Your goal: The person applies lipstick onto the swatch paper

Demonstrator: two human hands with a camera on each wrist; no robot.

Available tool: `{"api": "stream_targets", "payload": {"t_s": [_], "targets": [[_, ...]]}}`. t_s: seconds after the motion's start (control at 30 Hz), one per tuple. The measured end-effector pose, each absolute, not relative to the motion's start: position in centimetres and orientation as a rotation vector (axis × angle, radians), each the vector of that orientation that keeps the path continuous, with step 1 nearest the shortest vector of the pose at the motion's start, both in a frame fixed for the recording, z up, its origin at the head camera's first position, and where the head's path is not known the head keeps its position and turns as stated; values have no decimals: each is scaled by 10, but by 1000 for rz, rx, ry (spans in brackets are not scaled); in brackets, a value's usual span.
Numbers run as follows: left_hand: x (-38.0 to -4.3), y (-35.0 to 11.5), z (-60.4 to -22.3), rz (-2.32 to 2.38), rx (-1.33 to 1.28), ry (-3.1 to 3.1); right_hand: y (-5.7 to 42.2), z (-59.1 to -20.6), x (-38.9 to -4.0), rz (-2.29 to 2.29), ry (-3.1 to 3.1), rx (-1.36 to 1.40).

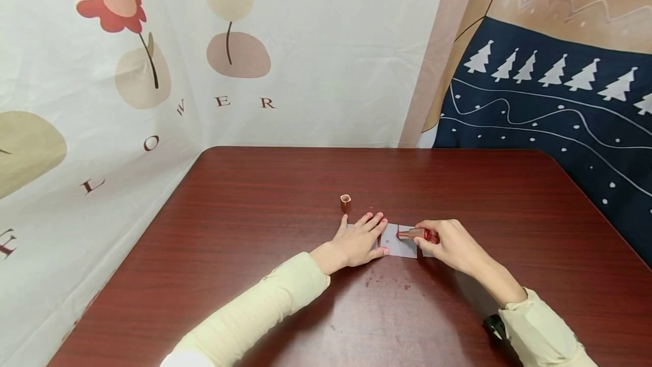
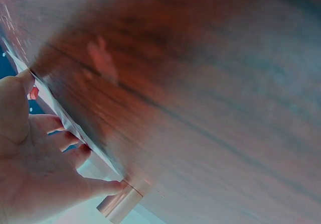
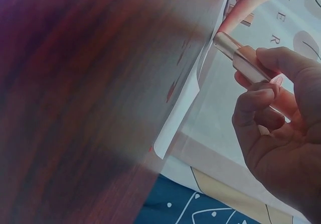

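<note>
My right hand pinches a copper-coloured lipstick between thumb and fingers. Its reddish tip is at a red line on a pale paper, which also bears a few faint red spots. In the right wrist view, the lipstick's gold and copper body slants out of the curled fingers. Spread out flat, my left hand presses on the paper's left side. A copper lipstick cap stands upright with its hollow end up, just beyond the left thumb-side fingers; in the left wrist view a fingertip is right at the cap.
The paper lies on a dark red-brown wooden table. Small reddish marks dot the tabletop in front of the paper. Printed cloths hang behind, one white with flowers, one dark blue with white trees.
</note>
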State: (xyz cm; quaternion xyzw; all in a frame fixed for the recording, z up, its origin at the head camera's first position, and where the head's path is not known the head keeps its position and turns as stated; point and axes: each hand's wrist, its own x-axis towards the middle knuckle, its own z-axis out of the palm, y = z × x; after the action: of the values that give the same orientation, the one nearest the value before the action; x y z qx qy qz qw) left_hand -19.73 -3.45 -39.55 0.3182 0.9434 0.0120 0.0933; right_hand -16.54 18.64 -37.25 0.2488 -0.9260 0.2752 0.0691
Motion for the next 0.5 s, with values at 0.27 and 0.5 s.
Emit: {"api": "stream_targets", "payload": {"t_s": [0.27, 0.5], "targets": [[-197, -35, -395, 40, 942, 2792, 186, -373, -165, 828, -2780, 760], [-197, -35, -395, 36, 944, 2795, 186, -373, -165, 836, -2774, 758]]}}
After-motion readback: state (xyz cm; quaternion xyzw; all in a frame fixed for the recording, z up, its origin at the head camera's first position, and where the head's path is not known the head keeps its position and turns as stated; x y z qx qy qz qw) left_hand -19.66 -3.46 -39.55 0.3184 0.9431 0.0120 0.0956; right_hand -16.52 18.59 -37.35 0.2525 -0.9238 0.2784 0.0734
